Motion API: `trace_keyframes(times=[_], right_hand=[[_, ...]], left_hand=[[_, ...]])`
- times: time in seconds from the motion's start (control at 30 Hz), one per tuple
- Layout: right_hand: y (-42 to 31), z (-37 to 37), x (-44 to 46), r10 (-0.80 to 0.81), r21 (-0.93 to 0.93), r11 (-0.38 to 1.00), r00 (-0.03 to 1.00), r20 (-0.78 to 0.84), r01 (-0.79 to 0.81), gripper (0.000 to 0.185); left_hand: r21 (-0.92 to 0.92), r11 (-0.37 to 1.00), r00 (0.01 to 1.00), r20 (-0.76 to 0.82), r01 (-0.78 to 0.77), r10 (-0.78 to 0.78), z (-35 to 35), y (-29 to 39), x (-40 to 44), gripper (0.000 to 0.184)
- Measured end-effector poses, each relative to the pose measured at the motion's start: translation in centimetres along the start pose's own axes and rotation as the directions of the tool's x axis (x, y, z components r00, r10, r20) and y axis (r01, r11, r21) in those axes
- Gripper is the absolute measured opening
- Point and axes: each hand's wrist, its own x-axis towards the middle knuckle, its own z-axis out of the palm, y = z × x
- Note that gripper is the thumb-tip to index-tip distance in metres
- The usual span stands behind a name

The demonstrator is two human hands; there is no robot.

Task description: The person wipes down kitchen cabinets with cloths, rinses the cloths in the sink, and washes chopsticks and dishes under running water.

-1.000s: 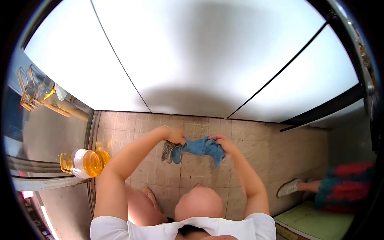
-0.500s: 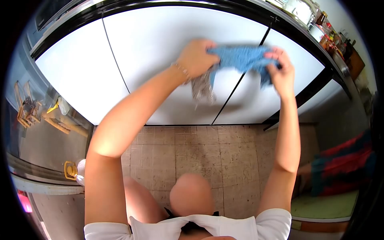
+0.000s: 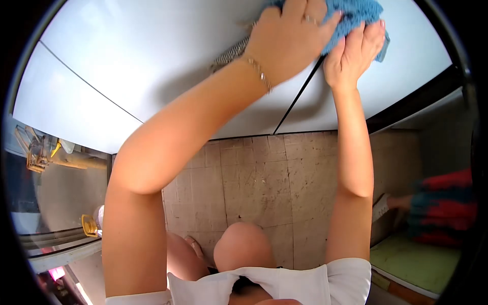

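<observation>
A blue cloth [image 3: 363, 11] lies bunched against the white cabinet door [image 3: 406, 56] near the top of the view. My left hand [image 3: 290, 43], with a ring and a bracelet, is bent over the cloth, its fingers curled into it and partly cut off by the view's edge. My right hand [image 3: 356, 56] sits beside it on the right, fingers gripping the cloth's lower part. A greyish-brown striped cloth [image 3: 233, 53] sticks out on the left from behind my left hand; whether that hand holds it too is hidden.
Below the doors is a brown tiled floor [image 3: 254, 178]. At the right, a person in red and teal clothing [image 3: 442, 208] sits or crouches near a green-topped surface [image 3: 412, 259]. On the left stand a yellow-capped container [image 3: 90, 225] and a glass-like panel [image 3: 76, 193].
My view has tilted down and moved closer to the doors. The blue cloth, held stretched between my hands before, is now bunched against the door, with my hands closer together.
</observation>
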Motion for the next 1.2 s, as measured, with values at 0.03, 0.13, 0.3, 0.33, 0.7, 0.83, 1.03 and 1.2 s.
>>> trace_keyframes(times=[0.03,0.13,0.3,0.33,0.7,0.83,1.03,1.2], right_hand=[[-0.1,0.4,-1.9,0.018,0.019,1.000,1.000,-0.023,-0.018,0.033],[-0.7,0.4,-9.2,0.068,0.004,0.998,0.992,0.110,-0.069,0.038],[-4.0,0.4,-24.7,0.255,-0.048,0.965,0.875,0.411,-0.258,0.037],[-4.7,0.4,-27.6,0.279,-0.062,0.957,0.846,0.455,-0.283,0.036],[-15.0,3.3,-40.3,0.869,0.005,0.173,0.155,0.469,-0.985,0.056],[-16.7,3.2,-41.0,0.902,0.040,0.069,0.080,0.424,-0.997,0.057],[-21.4,3.6,-38.1,0.878,0.032,0.070,0.077,0.472,-0.997,0.046],[-29.3,6.1,-37.3,0.778,0.416,-0.555,-0.273,0.566,-0.720,0.038]], left_hand=[[0.021,0.999,0.999,-0.014,-0.029,0.030,1.1,0.7,-1.8,0.030],[0.011,0.991,0.990,0.064,-0.130,0.129,3.3,2.5,-7.2,0.028],[-0.111,0.932,0.887,0.283,-0.346,0.364,7.2,5.8,-18.7,0.020],[-0.118,0.921,0.857,0.338,-0.371,0.389,7.9,6.6,-20.9,0.021],[-0.273,0.824,0.526,0.661,-0.496,0.535,12.0,12.7,-32.7,0.034],[-0.368,0.856,0.517,0.685,-0.363,0.513,11.7,13.1,-32.7,0.036],[-0.357,0.908,0.572,0.707,-0.218,0.415,9.5,10.4,-35.2,0.030],[-0.252,0.914,0.403,0.836,-0.319,0.372,5.1,3.8,-38.6,0.024]])
